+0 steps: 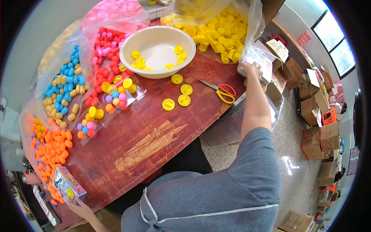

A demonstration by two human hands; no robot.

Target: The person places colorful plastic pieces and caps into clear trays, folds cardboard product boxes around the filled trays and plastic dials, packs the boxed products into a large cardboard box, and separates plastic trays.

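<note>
Workroom with cardboard cartons [312, 142] along the right wall; red wooden table [127, 145] in front of the worker. Head view, the only one: left hand [82, 210] grasps the near end of a printed carton box [66, 181] by the table's near-left corner, fingers beside a yellow disc [70, 193]; loose or stuck on, can't tell. Box's long axis runs away from that hand. Right hand [252, 69] is well off, past the near-right corner, on printed packs [266, 62]; grip unclear. Orange capsules [54, 149] crowd the box's far side; scissors [220, 92] near the right corner. Elbow room: worn wood along the near edge.
</note>
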